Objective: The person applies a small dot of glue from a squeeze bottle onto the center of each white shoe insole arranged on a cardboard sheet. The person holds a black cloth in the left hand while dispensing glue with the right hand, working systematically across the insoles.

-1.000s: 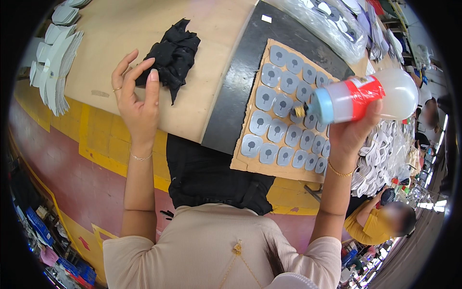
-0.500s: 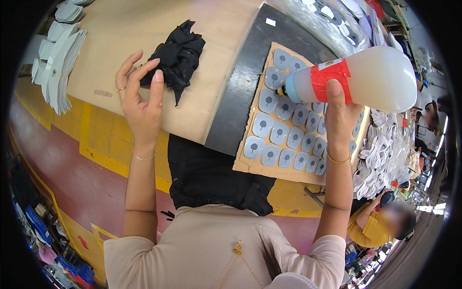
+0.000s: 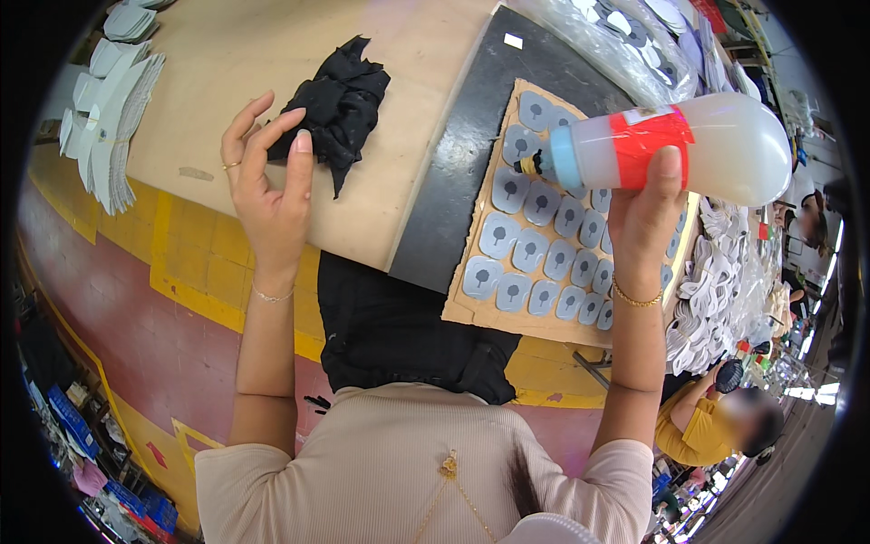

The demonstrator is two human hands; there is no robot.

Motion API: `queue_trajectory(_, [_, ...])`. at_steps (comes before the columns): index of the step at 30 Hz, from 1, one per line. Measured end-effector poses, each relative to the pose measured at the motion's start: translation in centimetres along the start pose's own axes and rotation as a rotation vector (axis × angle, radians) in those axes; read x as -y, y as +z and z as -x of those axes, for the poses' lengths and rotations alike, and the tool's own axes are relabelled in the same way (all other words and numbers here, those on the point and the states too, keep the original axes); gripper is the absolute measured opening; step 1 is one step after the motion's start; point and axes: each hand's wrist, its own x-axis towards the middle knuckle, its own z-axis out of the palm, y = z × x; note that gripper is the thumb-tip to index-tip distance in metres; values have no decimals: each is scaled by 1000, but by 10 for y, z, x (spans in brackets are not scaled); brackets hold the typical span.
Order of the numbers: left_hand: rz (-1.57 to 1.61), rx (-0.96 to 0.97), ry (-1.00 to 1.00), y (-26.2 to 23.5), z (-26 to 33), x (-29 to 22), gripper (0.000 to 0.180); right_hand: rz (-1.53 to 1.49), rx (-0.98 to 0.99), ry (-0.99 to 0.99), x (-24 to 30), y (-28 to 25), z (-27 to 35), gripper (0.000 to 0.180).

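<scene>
In my right hand (image 3: 645, 213) is a translucent squeeze bottle (image 3: 732, 150) with a red band and a light-blue collar, tipped on its side. Its dark nozzle points left and down over a brown cardboard sheet (image 3: 460, 306). Rows of grey rounded pieces (image 3: 498, 234), each with a dark tree-like mark, lie on that sheet, several partly hidden behind the bottle and hand. My left hand (image 3: 272, 177) holds nothing; its fingers are apart and curved, close to a crumpled black cloth (image 3: 340, 113) on the table.
Beneath the cardboard is a black board (image 3: 435, 199) on the tan tabletop (image 3: 217, 82). Stacks of white cut pieces (image 3: 118, 136) stand at the left edge. Plastic-wrapped pieces (image 3: 616, 45) lie at the far right, white strips (image 3: 707, 290) nearer. A person in yellow (image 3: 702, 426) is at lower right.
The bottle has shifted slightly right, and its nozzle has turned a little. My left hand has drifted slightly right, still with fingers apart.
</scene>
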Motion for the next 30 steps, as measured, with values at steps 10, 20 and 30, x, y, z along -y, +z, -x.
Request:
queue_trajectory(10, [1, 4, -9, 0, 0, 0, 19, 371, 128, -33, 4, 16, 4, 50])
queue_trajectory(20, [2, -3, -15, -1, 1, -1, 19, 68, 156, 218, 9, -4, 11, 72])
queue_trajectory(30, [18, -7, -12, 1, 1, 1, 18, 395, 101, -9, 4, -22, 31, 65])
